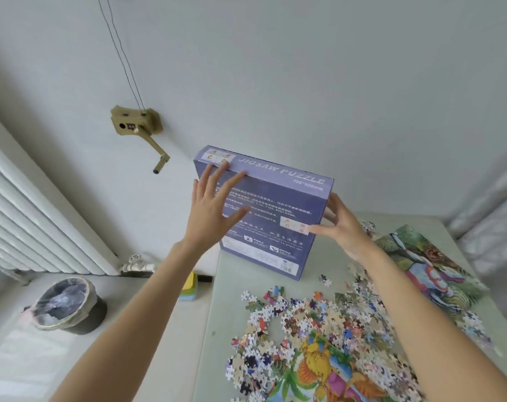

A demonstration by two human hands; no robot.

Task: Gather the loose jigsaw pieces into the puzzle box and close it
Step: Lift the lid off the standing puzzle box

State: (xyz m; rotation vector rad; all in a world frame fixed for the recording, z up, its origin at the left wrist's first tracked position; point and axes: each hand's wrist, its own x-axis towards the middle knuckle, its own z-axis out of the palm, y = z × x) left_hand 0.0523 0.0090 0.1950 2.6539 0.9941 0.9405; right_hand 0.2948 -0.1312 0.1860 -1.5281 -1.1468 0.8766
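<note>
The purple puzzle box (275, 216) stands on edge at the far left of the pale table (226, 320), closed, its printed back facing me. My left hand (214, 210) lies with straight spread fingers against the box's back near its top left corner. My right hand (342, 224) grips the box's right edge, thumb on the back and fingers round the side. A heap of loose jigsaw pieces (313, 323) covers the table in front of the box.
A printed picture sheet (426, 265) lies at the right of the table, another colourful one (327, 369) under the pieces. On the floor at left stand a lined bin (69, 306) and a radiator (37, 221). A brass crank fixture (139, 126) juts from the wall.
</note>
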